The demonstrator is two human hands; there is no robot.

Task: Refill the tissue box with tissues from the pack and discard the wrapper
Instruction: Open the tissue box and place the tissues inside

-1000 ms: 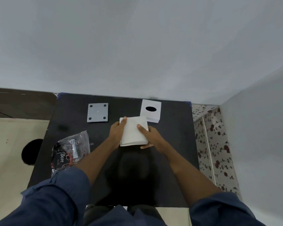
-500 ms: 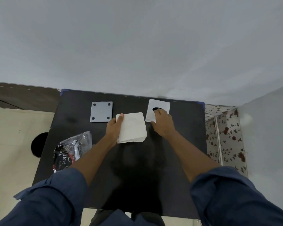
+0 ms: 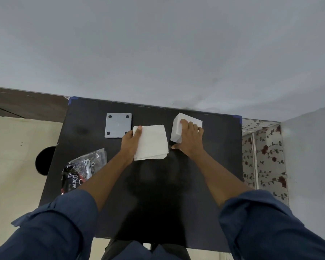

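Note:
A stack of white tissues (image 3: 152,142) lies on the black table (image 3: 158,184), and my left hand (image 3: 130,142) holds its left edge with the thumb on top. To the right, my right hand (image 3: 190,138) grips the white tissue box cover (image 3: 178,128), which is tilted up on its edge; its opening is hidden. A grey square base plate (image 3: 118,125) with four dark dots lies flat beyond my left hand. The crumpled clear and black wrapper (image 3: 83,170) rests near the table's left edge.
A grey wall rises right behind the table's far edge. A floral cloth (image 3: 265,158) hangs past the table's right side. Beige floor with a dark round object (image 3: 44,160) lies to the left.
My right hand left the tissue stack, reached the white box cover and has tipped it up. My left hand stays on the stack.

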